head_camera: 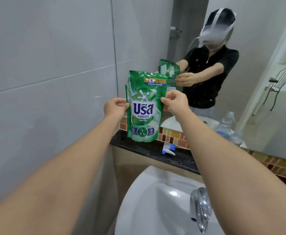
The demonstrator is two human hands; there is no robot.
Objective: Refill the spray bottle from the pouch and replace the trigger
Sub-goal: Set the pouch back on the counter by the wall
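both hands, left hand (116, 106) and right hand (173, 101), pinch the green refill pouch (144, 107) upright above the ledge (181, 158); trigger head (168, 149) lies at five o'clock. judging: pouch unopened, next tear its top; bottle unseen.

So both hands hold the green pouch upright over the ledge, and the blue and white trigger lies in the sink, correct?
Not quite. In the head view the trigger lies on the black ledge behind the sink, not inside it. The left hand and right hand do hold the pouch upright.
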